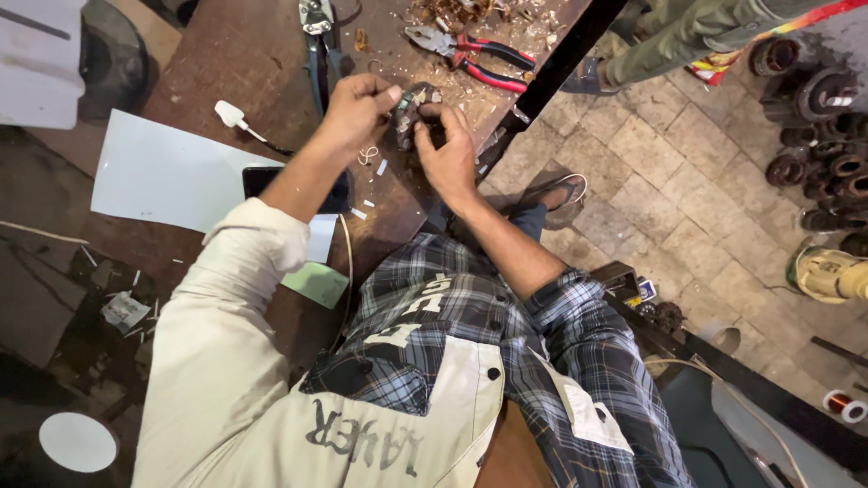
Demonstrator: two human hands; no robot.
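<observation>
Both hands meet over the workbench [271, 63]: right hand [449, 154] grips a small dark wound part [411, 113] from below; left hand [355, 107] pinches its near edge, pliers [475, 51] lying just beyond.

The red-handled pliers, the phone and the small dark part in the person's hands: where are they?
Red-handled pliers [470, 52]: head view, on the joint where jaws meet handles.
Phone [262, 179]: head view, on its dark screen, left of the forearm.
Small dark part [409, 113]: head view, on its body between both hands.
</observation>
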